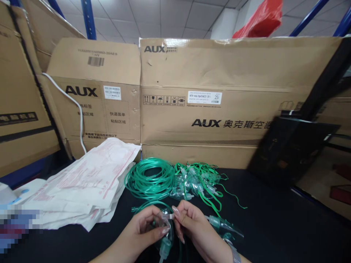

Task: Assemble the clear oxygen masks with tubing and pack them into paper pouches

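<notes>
"What can you read on the wide carton point(170, 128)?"
"AUX at the upper left, then AUX 奥克斯空 lower down, the last character unclear. Its white label point(204, 97) says KFR-46G and 25; left of that runs a row of handling signs point(163, 100), umbrella included."
"And the left carton point(100, 118)?"
"AUX again, with 快递面单 and 粘贴区域 below a barcode sticker point(112, 92)."
"The white packets point(90, 179)?"
"Red print, too small to read."

Even, diffuse light; edges stretched; lower-left corner pixelated.
</notes>
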The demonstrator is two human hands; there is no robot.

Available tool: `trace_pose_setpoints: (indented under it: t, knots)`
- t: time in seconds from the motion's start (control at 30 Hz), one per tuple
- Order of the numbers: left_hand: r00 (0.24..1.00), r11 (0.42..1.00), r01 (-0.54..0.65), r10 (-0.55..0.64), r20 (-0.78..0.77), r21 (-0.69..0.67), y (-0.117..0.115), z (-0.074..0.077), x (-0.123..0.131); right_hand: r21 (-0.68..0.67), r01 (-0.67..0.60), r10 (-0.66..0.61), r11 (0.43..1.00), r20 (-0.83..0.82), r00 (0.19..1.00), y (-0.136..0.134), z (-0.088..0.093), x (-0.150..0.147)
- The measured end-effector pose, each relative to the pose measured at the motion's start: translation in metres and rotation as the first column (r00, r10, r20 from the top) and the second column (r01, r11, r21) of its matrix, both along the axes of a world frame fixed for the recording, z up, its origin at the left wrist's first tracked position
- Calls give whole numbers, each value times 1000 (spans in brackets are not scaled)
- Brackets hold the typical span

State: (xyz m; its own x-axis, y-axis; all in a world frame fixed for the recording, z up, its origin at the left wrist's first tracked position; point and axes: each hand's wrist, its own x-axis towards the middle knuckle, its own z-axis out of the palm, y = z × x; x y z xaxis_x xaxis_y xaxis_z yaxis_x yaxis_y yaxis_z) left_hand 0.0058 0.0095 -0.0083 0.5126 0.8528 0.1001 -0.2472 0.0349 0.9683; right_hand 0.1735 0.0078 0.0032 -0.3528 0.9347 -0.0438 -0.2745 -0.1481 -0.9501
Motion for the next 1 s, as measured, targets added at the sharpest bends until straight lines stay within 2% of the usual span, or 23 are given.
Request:
trace_pose_setpoints:
  t: [0.17,0.4,0.57,0.73,1.0]
  knots:
    - [1000,1000,-12,12,-12,4,-1,-1,1,4,-1,1,1000,47,999,-1,-3,0]
    - [996,997,-73,71,-45,-34,-4,2,2,66,-80,72,995,121,990,2,-16,-5]
    - [997,988,-51,59,52,-143,-7,15,-1,69,-14,7,998,107,994,0,-4,-4]
    - [993,975,1,24,114,-220,-11,23,-2,64,-109,102,992,104,989,-2,5,-3]
    - [993,977,31,-7,117,-209,-8,16,-4,-107,-155,150,982,-52,987,-6,7,-3]
